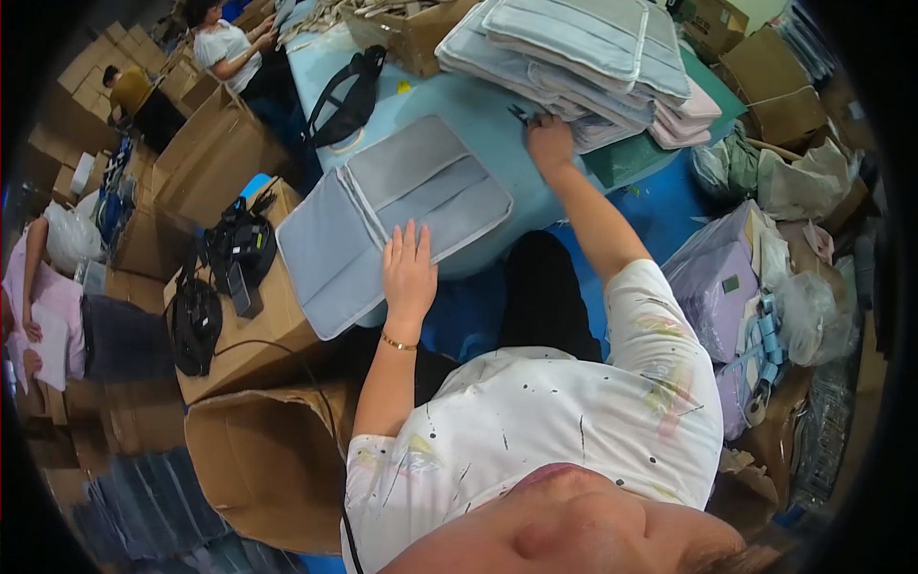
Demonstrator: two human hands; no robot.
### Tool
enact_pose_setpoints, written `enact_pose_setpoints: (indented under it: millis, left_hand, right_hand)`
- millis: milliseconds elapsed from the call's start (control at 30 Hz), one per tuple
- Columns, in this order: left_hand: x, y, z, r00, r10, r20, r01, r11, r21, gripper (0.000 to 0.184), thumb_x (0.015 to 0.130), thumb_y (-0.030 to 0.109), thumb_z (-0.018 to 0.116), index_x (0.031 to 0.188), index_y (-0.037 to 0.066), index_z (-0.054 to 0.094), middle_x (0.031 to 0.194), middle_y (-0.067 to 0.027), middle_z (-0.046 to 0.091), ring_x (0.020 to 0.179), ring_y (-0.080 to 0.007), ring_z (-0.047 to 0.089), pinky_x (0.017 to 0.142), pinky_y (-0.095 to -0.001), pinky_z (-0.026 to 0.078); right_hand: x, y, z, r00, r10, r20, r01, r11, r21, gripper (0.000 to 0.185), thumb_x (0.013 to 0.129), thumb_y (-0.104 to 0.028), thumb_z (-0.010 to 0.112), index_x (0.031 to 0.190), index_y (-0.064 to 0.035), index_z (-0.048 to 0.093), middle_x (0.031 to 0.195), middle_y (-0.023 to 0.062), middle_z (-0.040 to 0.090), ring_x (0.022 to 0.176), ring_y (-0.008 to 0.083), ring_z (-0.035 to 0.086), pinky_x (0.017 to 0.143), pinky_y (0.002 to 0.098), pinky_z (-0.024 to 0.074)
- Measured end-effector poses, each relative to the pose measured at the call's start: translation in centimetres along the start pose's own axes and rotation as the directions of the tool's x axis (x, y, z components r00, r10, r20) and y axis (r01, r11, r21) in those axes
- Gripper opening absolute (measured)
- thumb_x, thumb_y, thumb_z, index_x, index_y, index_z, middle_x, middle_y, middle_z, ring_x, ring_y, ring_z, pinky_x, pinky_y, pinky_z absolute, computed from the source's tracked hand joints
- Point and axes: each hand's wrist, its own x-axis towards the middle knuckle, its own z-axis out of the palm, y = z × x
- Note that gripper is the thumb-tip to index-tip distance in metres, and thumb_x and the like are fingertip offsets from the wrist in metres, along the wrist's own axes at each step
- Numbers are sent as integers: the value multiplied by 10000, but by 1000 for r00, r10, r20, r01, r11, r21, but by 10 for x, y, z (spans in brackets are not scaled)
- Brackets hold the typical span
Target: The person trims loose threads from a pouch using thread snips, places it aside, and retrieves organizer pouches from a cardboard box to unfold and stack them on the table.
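Note:
A light grey-blue fabric case (330, 251) lies opened out on the table, its pale zipper edge running across the middle and pocket panels on its far half. My left hand (411, 268) rests flat on its near edge, fingers stretched out. Farther right, my right hand (551, 145) is closed at the table beside a tall stack of similar grey-blue cases (583, 57). Small dark thread snips (519, 114) stick out from its fingers; the grip itself is partly hidden.
A black strap bag (349, 100) lies on the light blue table (311, 57). Pink cases (687, 117) sit beside the stack. Black gear (239, 239) rests on a cardboard box at left, above an open carton (263, 469). Bagged purple cases (717, 273) stand at right. Other people work at left.

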Motion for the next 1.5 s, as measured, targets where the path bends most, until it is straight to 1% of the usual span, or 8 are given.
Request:
enact_pose_setpoints:
  millis: [200,567,767,867,1033,1233,1333,1500]
  left_hand:
    - [8,4,0,998,-21,-55,15,996,-91,637,788,291,714,1313,1,499,1370,-254,454,1269,-437,423,1065,-494,314]
    - [0,-5,-7,971,-142,-191,28,865,-501,601,850,340,668,1313,-5,504,1373,-190,488,1276,-358,450,1077,-474,323]
    - [13,50,-89,936,-332,115,-141,-656,-742,472,927,272,626,1297,11,493,1259,-124,579,1183,-240,543,1014,-410,420]
    - [-15,40,-76,880,-386,276,-165,-794,-585,433,927,223,631,1275,15,478,1218,-102,586,1155,-209,559,982,-372,447]
    - [-27,62,-66,871,-491,39,87,77,-993,189,948,161,577,1035,-6,593,891,-47,621,756,-103,539,676,-272,455]
    - [-17,84,-69,909,-386,-155,-18,336,-942,363,854,167,698,1159,14,576,1213,-147,508,1063,-222,543,897,-310,436]
    - [-24,84,-74,919,-394,-26,-70,-99,-993,919,853,161,704,1485,19,51,1444,-179,287,1325,-264,351,1059,-360,360]
    - [-41,40,-89,684,-607,405,-17,-569,-822,866,873,-12,561,1511,130,-7,1402,-183,346,1248,-256,426,1037,-386,391]
  right_hand:
    - [-17,-33,-174,821,-264,-506,393,905,165,376,716,-241,733,1072,-165,639,1027,21,585,985,226,563,841,395,418]
    - [50,64,-282,594,-143,-792,269,963,27,217,786,-163,729,1002,-150,718,920,11,715,806,211,679,706,322,531]
    - [-70,-22,-300,536,-476,-698,745,656,125,189,739,-39,726,925,-77,726,923,82,708,815,226,672,696,324,531]
    - [-124,-74,-261,519,-622,-586,854,353,382,220,673,-21,742,887,-54,699,945,93,702,827,257,670,687,336,531]
    - [-195,-96,-178,887,-404,-222,369,335,867,395,666,17,760,1033,-38,628,1094,113,661,1013,298,617,881,380,483]
    - [-201,-92,-190,943,-279,-184,277,346,897,461,686,40,728,1130,-21,619,1129,150,634,1031,316,606,904,375,470]
    - [-194,-83,-189,907,-350,-235,370,392,843,450,691,4,732,1131,-29,641,1119,152,637,992,316,619,884,369,477]
    - [-192,-79,-196,920,-312,-239,371,491,788,537,722,-53,749,1224,-33,562,1293,177,534,1150,294,539,978,391,412]
